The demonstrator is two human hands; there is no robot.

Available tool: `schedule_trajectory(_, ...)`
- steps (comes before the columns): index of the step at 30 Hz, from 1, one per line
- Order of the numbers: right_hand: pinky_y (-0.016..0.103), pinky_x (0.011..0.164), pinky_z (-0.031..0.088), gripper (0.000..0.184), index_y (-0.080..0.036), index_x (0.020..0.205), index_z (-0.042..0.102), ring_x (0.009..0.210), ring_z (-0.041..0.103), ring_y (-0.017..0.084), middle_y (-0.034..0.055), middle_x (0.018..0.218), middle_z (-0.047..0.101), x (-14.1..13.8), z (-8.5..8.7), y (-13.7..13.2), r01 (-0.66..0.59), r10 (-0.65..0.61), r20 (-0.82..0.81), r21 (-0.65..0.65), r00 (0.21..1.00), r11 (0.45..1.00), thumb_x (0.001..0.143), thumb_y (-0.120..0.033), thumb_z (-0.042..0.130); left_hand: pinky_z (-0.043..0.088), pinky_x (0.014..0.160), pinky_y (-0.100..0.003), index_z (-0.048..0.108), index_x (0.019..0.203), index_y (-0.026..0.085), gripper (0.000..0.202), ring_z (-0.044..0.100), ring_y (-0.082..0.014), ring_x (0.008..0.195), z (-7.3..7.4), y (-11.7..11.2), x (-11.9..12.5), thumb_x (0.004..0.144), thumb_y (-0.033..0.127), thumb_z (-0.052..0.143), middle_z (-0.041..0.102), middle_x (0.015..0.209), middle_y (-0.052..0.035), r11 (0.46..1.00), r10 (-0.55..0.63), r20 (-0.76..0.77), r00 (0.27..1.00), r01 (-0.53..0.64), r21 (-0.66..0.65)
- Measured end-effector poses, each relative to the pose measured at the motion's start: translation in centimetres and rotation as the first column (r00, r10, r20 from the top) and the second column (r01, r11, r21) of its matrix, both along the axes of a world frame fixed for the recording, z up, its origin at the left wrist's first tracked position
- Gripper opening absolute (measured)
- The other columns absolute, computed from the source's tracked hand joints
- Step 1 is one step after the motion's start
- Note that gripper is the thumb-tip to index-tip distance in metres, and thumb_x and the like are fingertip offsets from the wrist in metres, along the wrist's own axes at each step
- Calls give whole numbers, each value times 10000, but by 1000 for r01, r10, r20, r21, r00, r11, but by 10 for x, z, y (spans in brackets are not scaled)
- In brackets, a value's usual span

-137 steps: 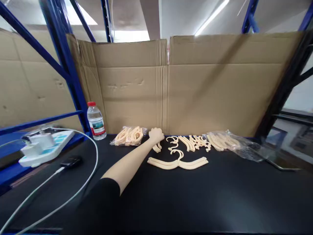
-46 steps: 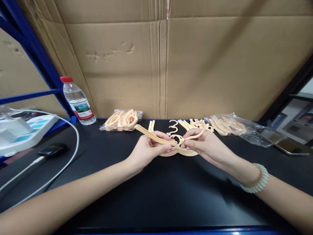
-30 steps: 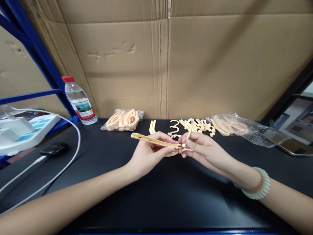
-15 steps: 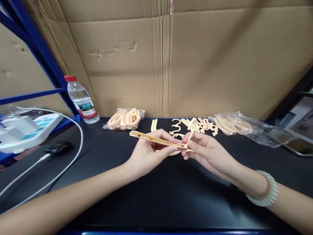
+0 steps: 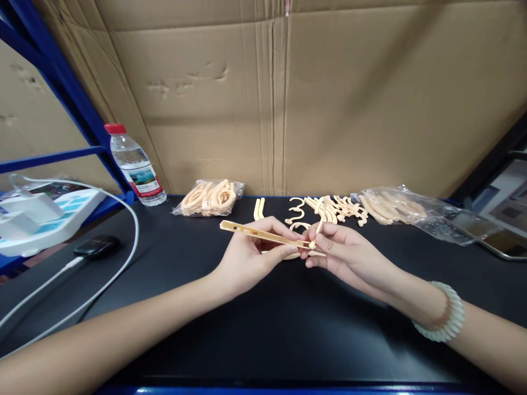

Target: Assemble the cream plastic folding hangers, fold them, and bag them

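Observation:
My left hand (image 5: 251,255) is closed round a cream plastic hanger arm (image 5: 255,233) that points up and to the left. My right hand (image 5: 343,253) pinches a small cream hook piece (image 5: 319,222), its lower end meeting the near end of the arm between my fingertips. Both hands hover just above the black table (image 5: 263,329). Under them lies an assembled cream hanger (image 5: 293,255), mostly hidden. Behind my hands sit two loose arm pieces (image 5: 259,208) and a row of loose hooks and arms (image 5: 329,207).
A clear bag of cream parts (image 5: 209,197) lies back left, another bag (image 5: 401,209) back right. A water bottle (image 5: 134,165) stands at the left by a blue rack post. A white cable (image 5: 102,274), a black device (image 5: 95,245) and a white tray (image 5: 45,219) lie left. Cardboard walls the back.
My left hand fetched an arm piece from the back and my right hand joined it. The right hand swapped its arm piece for a hook, now held at the arm's end.

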State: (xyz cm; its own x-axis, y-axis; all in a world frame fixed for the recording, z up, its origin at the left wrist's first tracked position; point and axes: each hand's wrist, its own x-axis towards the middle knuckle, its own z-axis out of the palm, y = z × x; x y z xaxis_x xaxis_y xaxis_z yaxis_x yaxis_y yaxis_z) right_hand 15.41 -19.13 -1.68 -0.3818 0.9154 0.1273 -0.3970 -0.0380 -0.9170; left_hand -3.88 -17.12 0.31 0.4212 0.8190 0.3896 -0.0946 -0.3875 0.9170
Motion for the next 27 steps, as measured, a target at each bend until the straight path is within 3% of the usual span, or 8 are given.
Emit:
schedule_trajectory(8, 261, 740, 566, 158, -157, 824, 626, 798, 644, 123, 9, 836, 617, -3, -3, -3, 72, -72, 25, 10, 997, 997, 845, -285, 716, 605, 750, -279, 679, 769, 155, 77, 740, -209, 830, -5, 0, -1, 768, 176, 752, 768, 860, -69, 996, 7, -75, 997, 0, 94)
schedule_trajectory(15, 243, 649, 586, 171, -162, 799, 602, 715, 645, 109, -10, 809, 585, -8, -4, -6, 149, -152, 27, 72, 988, 986, 841, -285, 714, 615, 766, -306, 646, 775, 154, 109, 748, -211, 806, -10, -6, 2, 765, 171, 752, 771, 886, -71, 999, -32, 8, 999, 33, -42)
schedule_trajectory(27, 248, 545, 594, 226, -164, 741, 563, 621, 649, 113, -14, 776, 585, -14, -5, -13, 227, -239, 58, 167, 969, 960, 821, -303, 723, 607, 675, -220, 627, 721, 145, 157, 746, -166, 714, -6, -14, 7, 716, 75, 767, 763, 747, -13, 986, -25, 104, 994, 42, -161)
